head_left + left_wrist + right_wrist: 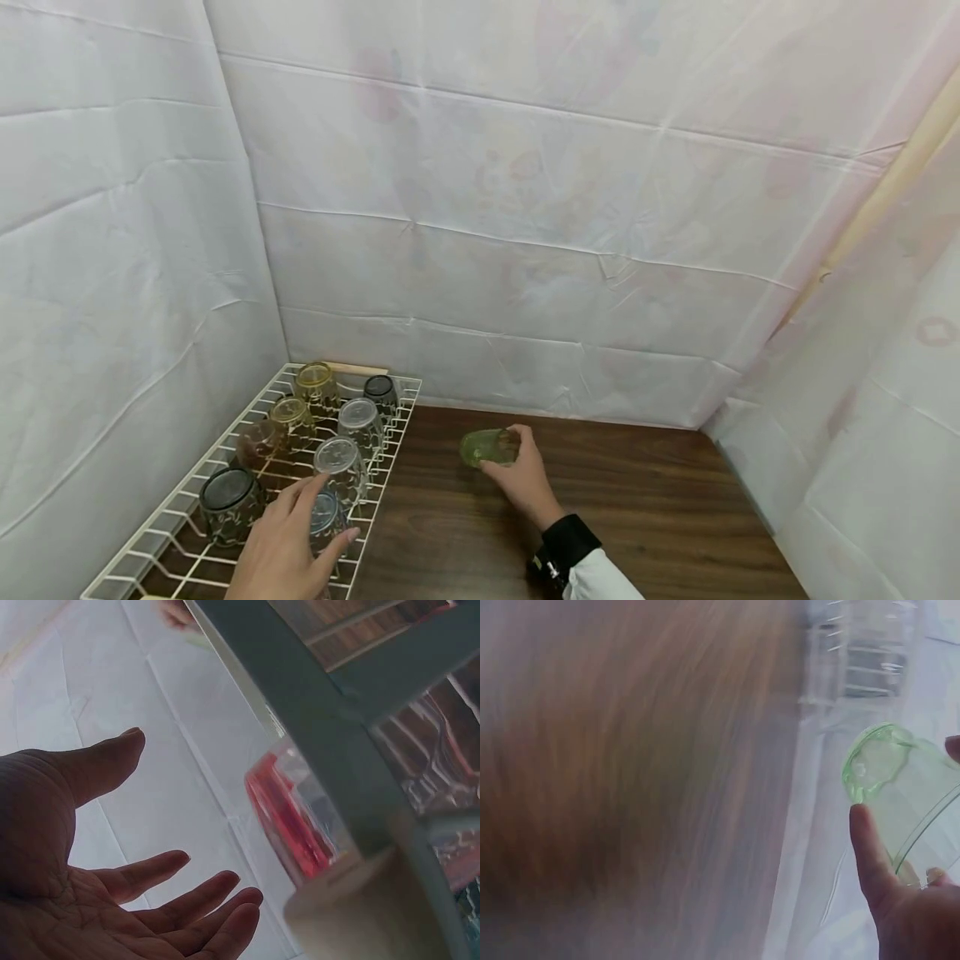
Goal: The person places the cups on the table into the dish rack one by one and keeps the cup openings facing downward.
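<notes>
My right hand (525, 475) grips a green drinking glass (486, 448) tilted on its side above the brown table; in the right wrist view, the fingers hold the clear green glass (900, 787) around its wall. My left hand (281, 542) hovers over the white wire rack (153, 533), thumb and fingers spread and holding nothing. Just beyond it, a blue glass (327, 512) stands upside down, partly hidden by the hand. In the left wrist view, the left palm (67, 907) faces a red-tinted glass (289, 814) by the rack's bars (300, 705).
Several upturned glasses share the rack: dark grey (231, 504), amber (317, 387), brownish (261, 442), clear (340, 467) and small dark (381, 393). To its right lies the wooden tabletop (637, 517). White sheeting (525, 208) walls the back and sides.
</notes>
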Tool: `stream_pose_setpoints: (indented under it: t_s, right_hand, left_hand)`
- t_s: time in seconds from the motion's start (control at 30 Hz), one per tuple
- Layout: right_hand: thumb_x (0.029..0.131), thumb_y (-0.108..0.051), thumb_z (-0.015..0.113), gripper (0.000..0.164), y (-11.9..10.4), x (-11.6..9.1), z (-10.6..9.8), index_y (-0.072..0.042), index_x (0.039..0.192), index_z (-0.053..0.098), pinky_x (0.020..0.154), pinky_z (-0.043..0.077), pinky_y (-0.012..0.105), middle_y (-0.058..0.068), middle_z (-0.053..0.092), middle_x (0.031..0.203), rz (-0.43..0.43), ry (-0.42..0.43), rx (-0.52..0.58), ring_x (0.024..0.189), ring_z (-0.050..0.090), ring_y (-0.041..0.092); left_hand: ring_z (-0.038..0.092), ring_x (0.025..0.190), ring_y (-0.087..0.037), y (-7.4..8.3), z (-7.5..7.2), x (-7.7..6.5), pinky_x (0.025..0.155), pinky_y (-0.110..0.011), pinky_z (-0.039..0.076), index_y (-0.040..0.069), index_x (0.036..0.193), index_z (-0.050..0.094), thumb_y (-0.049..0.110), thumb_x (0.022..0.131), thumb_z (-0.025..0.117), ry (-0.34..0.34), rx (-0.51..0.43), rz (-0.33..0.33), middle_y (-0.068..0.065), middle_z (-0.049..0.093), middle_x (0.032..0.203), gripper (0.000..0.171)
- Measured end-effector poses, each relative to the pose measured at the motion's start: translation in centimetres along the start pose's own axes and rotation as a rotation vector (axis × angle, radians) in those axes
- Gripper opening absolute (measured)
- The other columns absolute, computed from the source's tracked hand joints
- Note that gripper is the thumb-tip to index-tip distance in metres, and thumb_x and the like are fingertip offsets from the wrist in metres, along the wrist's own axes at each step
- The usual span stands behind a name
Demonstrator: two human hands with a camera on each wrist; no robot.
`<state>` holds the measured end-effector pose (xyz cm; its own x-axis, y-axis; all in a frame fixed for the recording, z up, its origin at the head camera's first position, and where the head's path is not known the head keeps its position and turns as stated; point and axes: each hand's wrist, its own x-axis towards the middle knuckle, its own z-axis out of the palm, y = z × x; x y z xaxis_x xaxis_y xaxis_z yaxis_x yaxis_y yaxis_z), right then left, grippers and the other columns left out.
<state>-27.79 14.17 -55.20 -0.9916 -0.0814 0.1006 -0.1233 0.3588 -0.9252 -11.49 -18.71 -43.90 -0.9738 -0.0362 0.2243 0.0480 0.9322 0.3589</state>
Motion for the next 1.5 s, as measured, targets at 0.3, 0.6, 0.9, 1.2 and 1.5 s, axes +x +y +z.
stream_pose_setpoints:
  t_s: [0.3,0.6,0.9,1.2,1.5]
  right_hand:
    - [0.1,-0.014,0.07,0.049,-2.1,-3.5,-1.1,-0.001,0.135,0.037,0.091,0.064,0.036,0.011,0.053,0.131,0.086,-0.037,0.631,0.113,0.065,0.016]
    - [0.115,-0.027,0.03,0.036,-4.0,-7.6,-3.2,-0.014,0.148,0.038,0.098,0.06,0.021,-0.001,0.06,0.141,0.074,-0.356,1.194,0.125,0.063,0.01]
    - [0.114,-0.027,0.026,0.04,-4.2,-9.2,-3.5,-0.01,0.149,0.035,0.1,0.06,0.021,0.007,0.057,0.144,-0.055,-0.549,1.502,0.132,0.062,0.019]
    - [0.113,-0.025,0.026,0.04,-4.3,-9.7,-3.3,-0.011,0.147,0.044,0.097,0.061,0.021,0.008,0.062,0.142,-0.059,-0.507,1.49,0.13,0.065,0.02]
    - [0.112,-0.026,0.028,0.041,-4.9,-10.1,-3.3,-0.011,0.148,0.042,0.097,0.061,0.021,0.008,0.063,0.142,-0.049,-0.534,1.508,0.13,0.065,0.02]
  left_hand:
    - [0.064,0.12,-0.054,0.3,0.6,0.5,0.097,-0.07,0.053,0.004,0.155,0.049,0.055,0.087,0.085,-0.096,-0.01,-0.046,-0.031,0.06,0.142,0.092]
    - [0.067,0.115,-0.051,0.5,1.3,0.2,0.096,-0.07,0.054,0.003,0.152,0.051,0.054,0.086,0.085,-0.027,-0.033,-0.001,-0.031,0.063,0.136,0.09]
    - [0.069,0.11,-0.048,0.8,1.5,0.1,0.092,-0.069,0.055,0.002,0.148,0.055,0.054,0.086,0.086,0.0,-0.025,0.031,-0.028,0.065,0.132,0.087]
    - [0.071,0.108,-0.042,1.4,2.7,0.1,0.086,-0.064,0.058,0.003,0.141,0.062,0.045,0.083,0.09,0.112,-0.054,0.154,-0.021,0.069,0.129,0.077]
    - [0.07,0.115,-0.036,5.8,4.9,0.4,0.093,-0.063,0.058,0.01,0.144,0.06,0.044,0.079,0.091,0.186,-0.176,0.299,-0.013,0.068,0.134,0.079]
